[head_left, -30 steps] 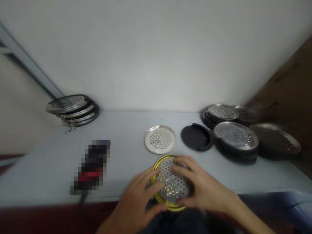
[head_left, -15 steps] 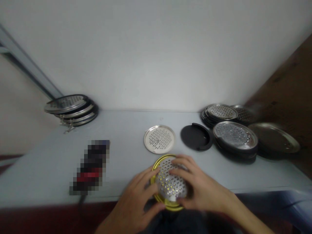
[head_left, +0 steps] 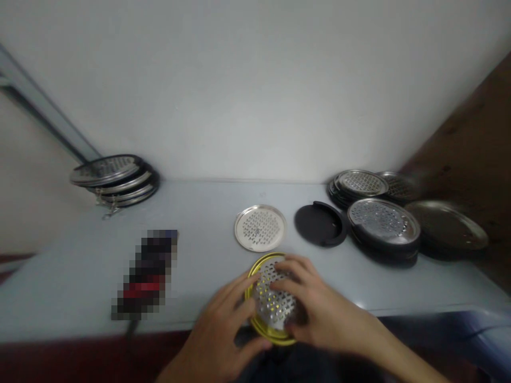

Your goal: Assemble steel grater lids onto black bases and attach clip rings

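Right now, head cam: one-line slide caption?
Left hand and right hand cup a gold-rimmed perforated metal disc on a pale table.

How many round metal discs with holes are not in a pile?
2. A silver-rimmed disc lies flat on the table, and a gold-rimmed disc sits between the left hand and right hand.

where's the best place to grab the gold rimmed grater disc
Take the gold rim of the grater disc from the left and right sides, where the left hand and right hand already are. The rim is a smooth, continuous edge for the fingers, while the punched face looks rough, so it's probably better avoided.
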A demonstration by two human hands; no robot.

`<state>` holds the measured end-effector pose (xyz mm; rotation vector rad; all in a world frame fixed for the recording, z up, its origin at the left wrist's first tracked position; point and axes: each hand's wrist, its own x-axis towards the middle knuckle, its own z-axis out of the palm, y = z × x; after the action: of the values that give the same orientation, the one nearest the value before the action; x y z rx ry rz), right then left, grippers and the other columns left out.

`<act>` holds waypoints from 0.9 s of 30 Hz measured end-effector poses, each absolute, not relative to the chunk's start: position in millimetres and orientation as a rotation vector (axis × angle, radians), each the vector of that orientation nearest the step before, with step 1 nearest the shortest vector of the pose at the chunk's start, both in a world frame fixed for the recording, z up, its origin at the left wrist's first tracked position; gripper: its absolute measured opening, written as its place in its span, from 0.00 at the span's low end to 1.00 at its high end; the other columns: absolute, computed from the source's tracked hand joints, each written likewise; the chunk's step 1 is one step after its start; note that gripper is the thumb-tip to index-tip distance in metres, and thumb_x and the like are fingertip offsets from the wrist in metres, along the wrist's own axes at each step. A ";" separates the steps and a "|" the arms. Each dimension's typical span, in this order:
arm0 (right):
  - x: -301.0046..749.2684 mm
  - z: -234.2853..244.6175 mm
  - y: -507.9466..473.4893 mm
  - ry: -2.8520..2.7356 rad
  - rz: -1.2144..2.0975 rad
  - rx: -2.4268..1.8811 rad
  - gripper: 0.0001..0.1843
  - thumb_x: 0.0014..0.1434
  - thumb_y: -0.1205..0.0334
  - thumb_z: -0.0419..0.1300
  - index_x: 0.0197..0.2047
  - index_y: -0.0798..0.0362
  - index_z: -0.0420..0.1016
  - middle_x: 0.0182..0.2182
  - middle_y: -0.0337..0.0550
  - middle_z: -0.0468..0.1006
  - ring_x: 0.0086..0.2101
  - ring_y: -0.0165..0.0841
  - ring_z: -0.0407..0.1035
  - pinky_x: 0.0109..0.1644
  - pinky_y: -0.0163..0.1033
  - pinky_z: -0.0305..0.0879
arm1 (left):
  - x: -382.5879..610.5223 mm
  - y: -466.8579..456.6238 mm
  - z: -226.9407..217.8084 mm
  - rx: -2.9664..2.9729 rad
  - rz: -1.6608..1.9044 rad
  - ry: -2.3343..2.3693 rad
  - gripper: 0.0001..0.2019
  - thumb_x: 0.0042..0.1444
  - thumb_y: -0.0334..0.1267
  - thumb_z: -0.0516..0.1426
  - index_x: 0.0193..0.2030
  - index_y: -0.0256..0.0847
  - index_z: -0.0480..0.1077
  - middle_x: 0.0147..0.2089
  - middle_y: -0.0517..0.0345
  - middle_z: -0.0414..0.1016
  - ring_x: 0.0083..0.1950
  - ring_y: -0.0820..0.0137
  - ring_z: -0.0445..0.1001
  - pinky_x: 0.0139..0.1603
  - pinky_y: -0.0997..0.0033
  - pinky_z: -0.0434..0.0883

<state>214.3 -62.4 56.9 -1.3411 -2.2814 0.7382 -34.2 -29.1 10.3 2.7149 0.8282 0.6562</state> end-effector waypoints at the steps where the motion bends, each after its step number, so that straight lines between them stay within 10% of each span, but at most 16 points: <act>1: 212.7 57.5 -61.2 -2.277 0.746 -1.349 0.38 0.45 0.73 0.70 0.60 0.48 0.73 0.63 0.46 0.63 0.67 0.43 0.47 0.72 0.50 0.53 | -34.5 -29.4 9.8 2.717 0.657 0.830 0.18 0.58 0.52 0.64 0.48 0.42 0.72 0.65 0.41 0.73 0.65 0.49 0.72 0.59 0.44 0.77; 20: 208.1 45.3 -70.6 -1.952 0.975 -1.409 0.56 0.47 0.67 0.74 0.73 0.43 0.53 0.72 0.48 0.52 0.70 0.44 0.50 0.74 0.52 0.51 | -36.2 -29.8 -6.8 2.701 0.737 0.891 0.25 0.56 0.54 0.66 0.54 0.41 0.69 0.65 0.40 0.73 0.66 0.50 0.72 0.59 0.48 0.77; 27: 238.3 24.1 -79.8 -1.743 0.615 -1.616 0.35 0.59 0.58 0.67 0.67 0.47 0.64 0.65 0.52 0.64 0.66 0.50 0.54 0.71 0.63 0.51 | -36.4 -27.6 -6.4 2.716 0.710 0.868 0.19 0.54 0.52 0.68 0.41 0.43 0.69 0.65 0.40 0.73 0.65 0.48 0.72 0.58 0.46 0.78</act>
<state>238.3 -79.8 24.1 -1.6157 -1.7427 0.6154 -36.4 -27.6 -6.4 2.7163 0.8678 0.7101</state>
